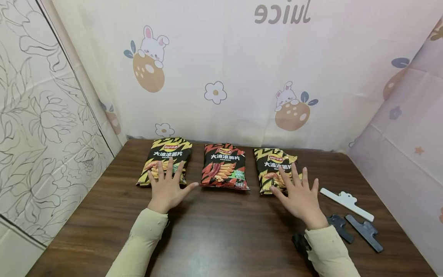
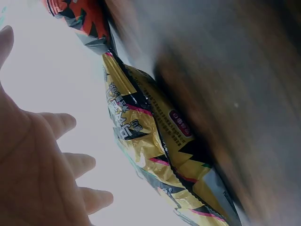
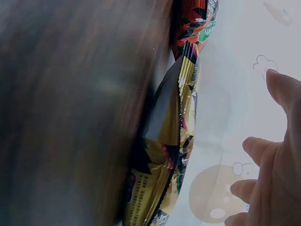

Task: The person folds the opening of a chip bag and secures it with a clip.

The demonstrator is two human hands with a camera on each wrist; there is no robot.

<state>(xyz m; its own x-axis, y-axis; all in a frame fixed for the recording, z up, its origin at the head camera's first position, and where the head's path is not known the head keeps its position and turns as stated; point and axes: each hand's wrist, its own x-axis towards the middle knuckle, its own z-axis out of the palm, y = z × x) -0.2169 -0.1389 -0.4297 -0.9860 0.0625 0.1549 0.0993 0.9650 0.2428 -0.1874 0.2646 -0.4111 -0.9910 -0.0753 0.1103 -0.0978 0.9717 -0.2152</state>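
Three chip bags lie in a row along the back of the table. At the left is a yellow-and-black bag (image 1: pixel 167 148), in the middle a red-and-black bag (image 1: pixel 223 165), and at the right another yellow-and-black bag (image 1: pixel 266 165). My left hand (image 1: pixel 167 192) is spread palm down, its fingers overlapping the left bag in the head view. With fingers likewise spread, my right hand (image 1: pixel 301 198) overlaps the right bag's lower part. Both wrist views show background between the fingers and the yellow-and-black bags (image 2: pixel 141 141) (image 3: pixel 162 155). Neither hand holds anything.
Right of my right hand lie a white clip (image 1: pixel 347 202) and two dark clips (image 1: pixel 366 232) (image 1: pixel 340 227), one partly behind the sleeve. A printed curtain (image 1: pixel 221 69) hangs behind the brown wooden table (image 1: pixel 221 238), and a flower-patterned panel (image 1: pixel 45 111) stands at the left.
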